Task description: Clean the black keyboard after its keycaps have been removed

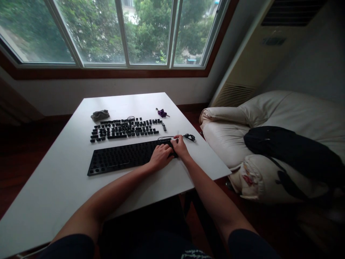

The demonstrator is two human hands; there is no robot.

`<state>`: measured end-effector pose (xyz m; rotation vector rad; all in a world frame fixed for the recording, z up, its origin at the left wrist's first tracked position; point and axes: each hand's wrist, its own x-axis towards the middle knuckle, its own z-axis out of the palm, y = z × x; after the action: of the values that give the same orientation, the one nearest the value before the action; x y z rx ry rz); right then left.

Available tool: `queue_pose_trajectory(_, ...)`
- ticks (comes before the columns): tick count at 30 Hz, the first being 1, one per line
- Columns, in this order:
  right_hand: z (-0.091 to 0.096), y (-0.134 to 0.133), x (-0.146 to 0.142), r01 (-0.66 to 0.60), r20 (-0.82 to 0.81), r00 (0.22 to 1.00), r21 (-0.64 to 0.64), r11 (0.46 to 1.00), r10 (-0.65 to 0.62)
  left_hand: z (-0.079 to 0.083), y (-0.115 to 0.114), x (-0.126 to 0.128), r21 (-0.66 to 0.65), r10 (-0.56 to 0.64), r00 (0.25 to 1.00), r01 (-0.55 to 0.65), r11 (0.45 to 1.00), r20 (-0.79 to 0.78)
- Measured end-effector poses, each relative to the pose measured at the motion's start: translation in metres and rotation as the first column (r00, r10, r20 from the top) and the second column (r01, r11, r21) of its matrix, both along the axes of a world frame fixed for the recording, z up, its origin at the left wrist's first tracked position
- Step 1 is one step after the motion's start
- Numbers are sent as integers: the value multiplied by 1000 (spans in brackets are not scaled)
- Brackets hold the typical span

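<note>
A black keyboard (121,156) with its keycaps off lies slightly slanted on the white table. My left hand (161,156) is over its right part, fingers bent and pressed down on it, thumb towards the near edge. Close beside it, my right hand (180,147) is closed in a pinch at the keyboard's right end. A thin, pale wire-like tool (177,132), which looks like a keycap puller, sticks up from its fingertips. My hands hide the keys beneath them. Behind the keyboard, many loose black keycaps (117,136) stand in rough rows.
A coiled black cable (189,137) lies right of my hands. Further back are a grey cloth (100,115), a purple item (162,113) and a small dark grey object (164,126). A cream sofa (229,126) with a black bag (285,151) stands right of the table (64,151).
</note>
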<state>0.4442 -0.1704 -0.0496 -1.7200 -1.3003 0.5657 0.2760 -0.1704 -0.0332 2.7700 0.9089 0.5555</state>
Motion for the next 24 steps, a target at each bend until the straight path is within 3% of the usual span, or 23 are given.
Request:
queue_pose_trajectory(4,1,-6,3,-47,89,995,-22,999,49,3,9,-8,11,-85,996,85,996,24)
queue_pose_trajectory(10,5,-16,23,-134,-201,971,-10,991,129,3,27,-23,5,-190,979,190,982,75)
queue_pose_trajectory(16,25,-31,44,-96,-242,963,87,992,115,4,44,-38,24,-280,957,279,960,69)
queue_pose_trajectory(20,39,-39,49,-55,-539,834,133,990,119,3,52,-45,23,-317,946,316,948,69)
queue_pose_trajectory(24,46,-47,47,-154,-702,674,172,973,231,0,58,-47,20,-351,932,351,936,85)
